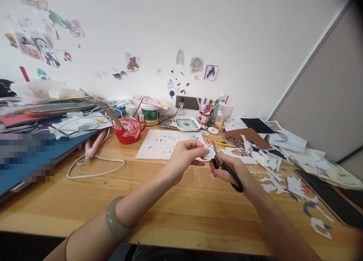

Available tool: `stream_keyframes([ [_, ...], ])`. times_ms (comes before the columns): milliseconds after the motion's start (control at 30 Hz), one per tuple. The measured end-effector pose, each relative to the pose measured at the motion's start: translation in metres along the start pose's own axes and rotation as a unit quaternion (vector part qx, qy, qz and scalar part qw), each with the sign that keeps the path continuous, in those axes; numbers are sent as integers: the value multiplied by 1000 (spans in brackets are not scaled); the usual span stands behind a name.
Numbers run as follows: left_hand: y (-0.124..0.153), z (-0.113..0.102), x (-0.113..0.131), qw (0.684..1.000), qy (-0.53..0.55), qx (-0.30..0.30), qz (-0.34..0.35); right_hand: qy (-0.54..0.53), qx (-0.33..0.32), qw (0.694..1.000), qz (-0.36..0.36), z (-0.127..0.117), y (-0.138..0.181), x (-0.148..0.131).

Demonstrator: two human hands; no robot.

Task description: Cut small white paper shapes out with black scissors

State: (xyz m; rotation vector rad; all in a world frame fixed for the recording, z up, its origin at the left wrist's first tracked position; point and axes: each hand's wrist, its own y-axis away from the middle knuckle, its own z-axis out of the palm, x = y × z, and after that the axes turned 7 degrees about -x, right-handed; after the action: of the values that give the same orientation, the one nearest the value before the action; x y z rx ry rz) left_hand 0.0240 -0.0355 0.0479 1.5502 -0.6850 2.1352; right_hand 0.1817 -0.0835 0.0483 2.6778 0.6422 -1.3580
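Note:
My left hand [185, 155] pinches a small white paper cut-out [209, 153] above the wooden desk [170, 212]. A green bangle sits on that wrist. My right hand [231, 172] grips black-handled scissors [227, 166], whose blades point up into the edge of the cut-out. Both hands hover close together over the middle of the desk. A white sheet with small coloured bits [166, 143] lies just behind them.
Paper scraps [283, 177] litter the right side, with brown and black card [249, 136] and a dark tablet [331, 200]. A red cup [129, 132], a patterned dish [187, 123], a pen cup [204, 117] and a white cable [96, 166] lie behind and to the left. Stickers cover the wall.

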Motion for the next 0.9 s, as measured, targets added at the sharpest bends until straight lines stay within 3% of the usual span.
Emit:
stream_keyframes([
  [900, -1, 1, 0, 1000, 4, -2, 4, -45, 31, 998, 17, 6, 0, -2],
])
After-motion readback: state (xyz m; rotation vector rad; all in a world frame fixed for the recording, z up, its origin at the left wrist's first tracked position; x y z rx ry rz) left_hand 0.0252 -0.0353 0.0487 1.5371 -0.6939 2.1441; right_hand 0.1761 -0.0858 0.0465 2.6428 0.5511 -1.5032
